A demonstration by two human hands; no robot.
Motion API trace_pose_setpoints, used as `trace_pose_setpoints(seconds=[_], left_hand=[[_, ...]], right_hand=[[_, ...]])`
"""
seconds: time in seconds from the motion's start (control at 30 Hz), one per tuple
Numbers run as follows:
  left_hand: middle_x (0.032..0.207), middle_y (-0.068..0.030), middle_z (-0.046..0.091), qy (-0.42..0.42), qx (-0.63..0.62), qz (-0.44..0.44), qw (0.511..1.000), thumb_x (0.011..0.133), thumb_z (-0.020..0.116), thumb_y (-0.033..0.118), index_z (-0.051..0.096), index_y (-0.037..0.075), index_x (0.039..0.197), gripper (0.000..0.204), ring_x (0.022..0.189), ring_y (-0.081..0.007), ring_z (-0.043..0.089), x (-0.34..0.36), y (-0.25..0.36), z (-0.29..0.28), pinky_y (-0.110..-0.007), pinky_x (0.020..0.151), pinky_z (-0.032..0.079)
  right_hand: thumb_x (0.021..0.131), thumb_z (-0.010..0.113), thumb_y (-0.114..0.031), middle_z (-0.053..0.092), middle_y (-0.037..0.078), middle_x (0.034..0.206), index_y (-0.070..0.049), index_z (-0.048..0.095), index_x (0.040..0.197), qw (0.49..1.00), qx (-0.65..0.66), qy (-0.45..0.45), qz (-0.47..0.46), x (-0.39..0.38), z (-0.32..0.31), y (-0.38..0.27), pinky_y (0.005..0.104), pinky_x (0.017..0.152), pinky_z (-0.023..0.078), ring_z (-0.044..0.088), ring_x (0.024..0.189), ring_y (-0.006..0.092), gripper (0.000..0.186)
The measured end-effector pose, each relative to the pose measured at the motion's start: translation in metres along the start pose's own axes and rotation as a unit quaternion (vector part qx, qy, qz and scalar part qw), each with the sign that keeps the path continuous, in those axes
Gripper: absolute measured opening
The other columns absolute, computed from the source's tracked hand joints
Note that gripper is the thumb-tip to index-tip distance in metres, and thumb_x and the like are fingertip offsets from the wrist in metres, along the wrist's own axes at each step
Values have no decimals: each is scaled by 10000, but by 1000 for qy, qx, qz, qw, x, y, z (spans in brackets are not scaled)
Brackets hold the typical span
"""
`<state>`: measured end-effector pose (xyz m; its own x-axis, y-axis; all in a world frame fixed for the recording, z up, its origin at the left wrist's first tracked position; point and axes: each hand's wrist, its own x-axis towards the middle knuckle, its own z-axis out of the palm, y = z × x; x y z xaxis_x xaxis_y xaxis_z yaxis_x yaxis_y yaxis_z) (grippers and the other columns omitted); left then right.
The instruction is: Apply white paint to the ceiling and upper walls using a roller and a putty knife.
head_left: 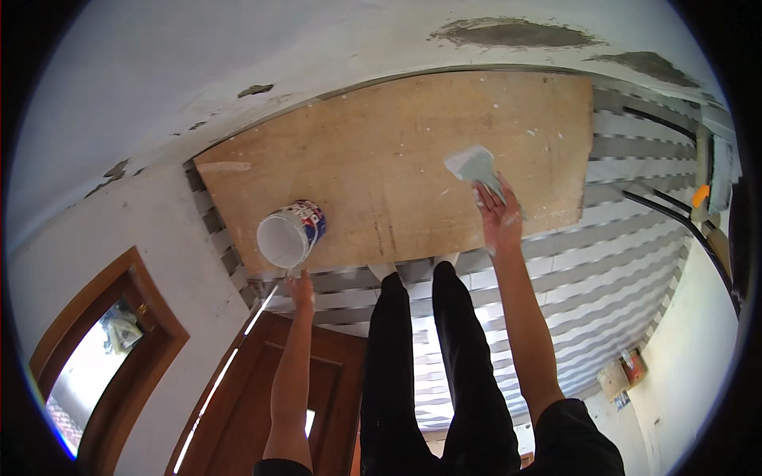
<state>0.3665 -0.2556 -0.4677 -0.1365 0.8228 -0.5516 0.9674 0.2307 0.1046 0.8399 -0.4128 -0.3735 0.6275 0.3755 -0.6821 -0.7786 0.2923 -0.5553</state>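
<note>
My right hand (502, 218) grips a wide putty knife (474, 165), its broad blade pointing away from me above the wooden board. Pale smears mark that hand's fingers. Low on the left, my left hand (301, 290) is closed at the wire handle of a bucket (283, 239). The bucket has a white inside and a red, white and blue printed outside. It tilts with its mouth toward me, and its contents are hard to make out. Below both is a large plywood board (397, 159) dotted with white specks; my feet are at its near edge.
Grey-and-white patterned flooring (623, 170) surrounds the board. Ahead, a white wall (341, 55) carries grey bare patches (516, 33). Dark cables (675, 213) and an orange item (700, 195) lie at right. At left stand a brown door (262, 365) and a wood-framed opening (151, 317).
</note>
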Motion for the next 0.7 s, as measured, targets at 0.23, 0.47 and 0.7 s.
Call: trace_pose_setpoints(seconds=[0.23,0.47,0.7], left_hand=[[1417,-192,306,-108,-327,-152,926,811,570,451,77,50,1445,898,1254,-328,369,42,-44,35,-427,1027,276],[1487,-101,179,-173,-461,-313,812,774,552,584,54,191,1448,927,1315,-362,285,75,-1,56,-552,1005,250],[1435,-120,303,-156,-473,-332,801,781,562,606,297,122,1387,819,1298,-295,350,83,1,71,-506,1017,277]], right_hand=[[915,509,-191,541,201,1169,54,451,1203,995,49,22,-81,111,39,-4,368,937,467,564,1068,305,383],[912,498,-161,570,197,1098,33,486,1133,988,25,41,-149,216,107,-45,384,876,506,596,986,308,295],[880,525,-101,570,248,1074,58,486,1096,981,45,-13,-187,185,117,-86,448,892,507,593,974,350,271]])
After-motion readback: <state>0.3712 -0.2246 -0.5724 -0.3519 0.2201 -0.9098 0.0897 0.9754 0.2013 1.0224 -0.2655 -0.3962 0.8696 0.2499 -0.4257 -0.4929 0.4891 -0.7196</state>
